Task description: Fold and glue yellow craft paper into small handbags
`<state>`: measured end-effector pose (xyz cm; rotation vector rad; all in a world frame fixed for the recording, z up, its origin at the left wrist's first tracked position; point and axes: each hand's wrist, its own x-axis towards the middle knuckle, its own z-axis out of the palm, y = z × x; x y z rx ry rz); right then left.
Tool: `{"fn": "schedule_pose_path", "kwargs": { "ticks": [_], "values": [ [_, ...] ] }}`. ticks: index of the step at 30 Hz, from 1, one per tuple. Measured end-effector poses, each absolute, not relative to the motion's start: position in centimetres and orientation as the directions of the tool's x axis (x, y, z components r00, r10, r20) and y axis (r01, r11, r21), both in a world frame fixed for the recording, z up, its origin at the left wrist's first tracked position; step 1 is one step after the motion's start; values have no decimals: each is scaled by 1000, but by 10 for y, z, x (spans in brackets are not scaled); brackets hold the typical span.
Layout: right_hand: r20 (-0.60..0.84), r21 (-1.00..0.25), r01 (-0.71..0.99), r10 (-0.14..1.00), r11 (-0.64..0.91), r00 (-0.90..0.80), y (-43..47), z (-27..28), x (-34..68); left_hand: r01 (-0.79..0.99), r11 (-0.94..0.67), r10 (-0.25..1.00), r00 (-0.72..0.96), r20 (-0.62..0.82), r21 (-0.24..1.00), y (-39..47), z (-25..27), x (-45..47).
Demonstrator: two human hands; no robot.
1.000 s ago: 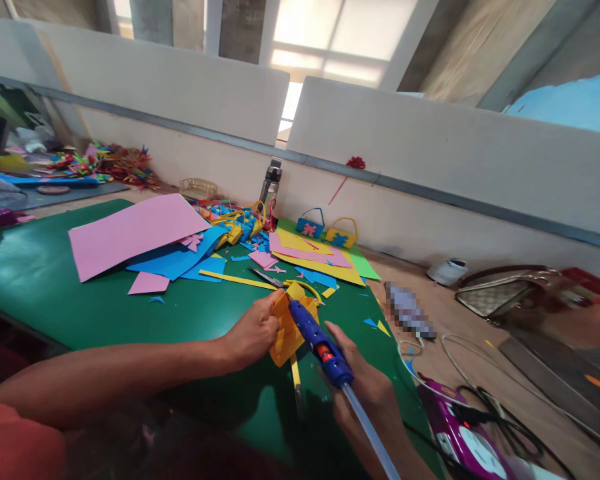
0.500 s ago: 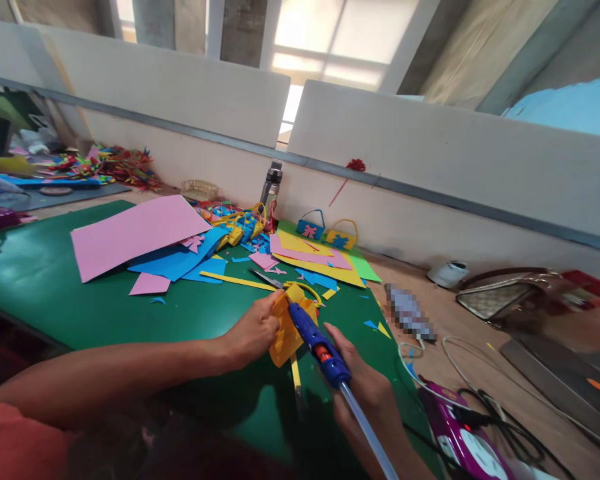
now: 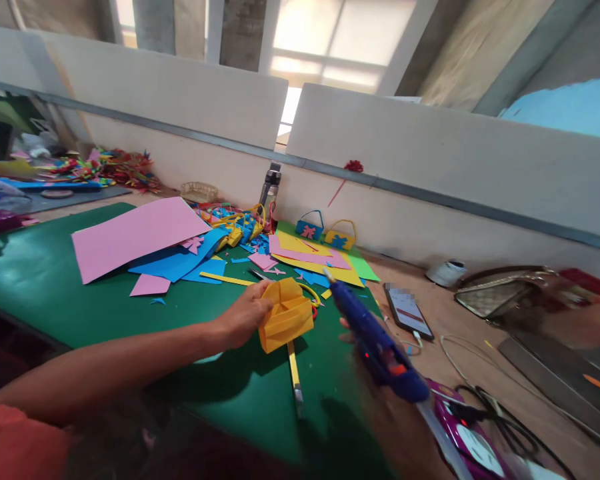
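Note:
A folded yellow paper piece [image 3: 287, 319], shaped like a small bag, is pinched at its left edge by my left hand [image 3: 243, 317]. My right hand [image 3: 380, 400], blurred by motion, grips a blue glue gun [image 3: 375, 340] with a clear glue stick poking out its back. The gun's nozzle points up and left, apart from the paper. Beneath the paper a yellow strip with a cutter-like end [image 3: 295, 380] lies on the green mat [image 3: 220, 393]. Scissors with yellow handles [image 3: 310, 291] lie partly hidden behind the paper.
Pink sheet [image 3: 135, 233], blue sheets and yellow sheets [image 3: 330, 267] cover the mat's far side. Two small paper bags [image 3: 340, 237] stand by the wall near a bottle [image 3: 270, 183]. Rightward are a phone [image 3: 407, 310], cables and a purple power strip [image 3: 465, 427]. Another person's blurred hand [image 3: 575, 327] shows far right.
My right hand has pulled the glue gun away from the paper, rightward and toward me. My left hand has tilted the yellow paper, showing its folded face. A blurred hand has appeared far right.

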<state>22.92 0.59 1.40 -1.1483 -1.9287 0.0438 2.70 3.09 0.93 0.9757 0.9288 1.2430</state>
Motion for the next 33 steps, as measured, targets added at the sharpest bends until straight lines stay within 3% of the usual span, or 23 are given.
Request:
{"fn": "schedule_pose_path", "kwargs": {
  "ticks": [6,11,14,17,26,33],
  "values": [
    [480,-642,656,875,396,-59,29,26,234,-396,236,927,364,-84,887,21,9,29],
    [197,-872,427,970,240,-143,31,27,223,-344,256,906,410,-100,904,18,3,29],
    [128,-950,252,967,184,-222,29,24,214,-322,258,894,437,-99,911,17,2,30],
    [110,-974,167,965,152,-237,28,20,211,-298,254,884,458,-96,920,17,3,30],
    [109,-939,322,993,119,-49,22,23,219,-162,120,949,307,-66,979,26,-3,21],
    [92,-950,294,994,105,-58,25,22,223,-150,-25,892,443,90,988,29,-3,16]
  ]
}}
